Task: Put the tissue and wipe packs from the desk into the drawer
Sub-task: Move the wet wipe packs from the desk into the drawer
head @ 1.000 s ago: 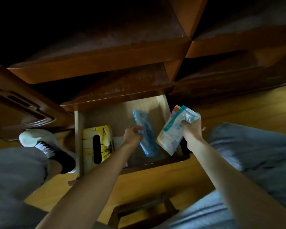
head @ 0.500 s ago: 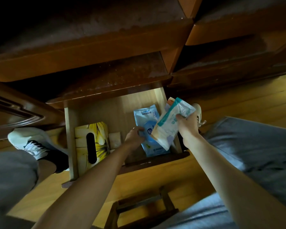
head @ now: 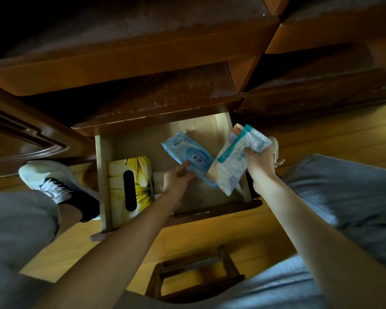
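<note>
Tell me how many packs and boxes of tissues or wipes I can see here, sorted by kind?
Blue wipe pack, in the left hand: 1
White packs with teal trim, in the right hand, at least two stacked: 2
Yellow flowered tissue box, lying in the drawer: 1
Total: 4

Left hand (head: 178, 179): arm extended forward, thumb and fingers pinched closed. Right hand (head: 259, 164): arm extended, fingers clenched, thumb on top.
</note>
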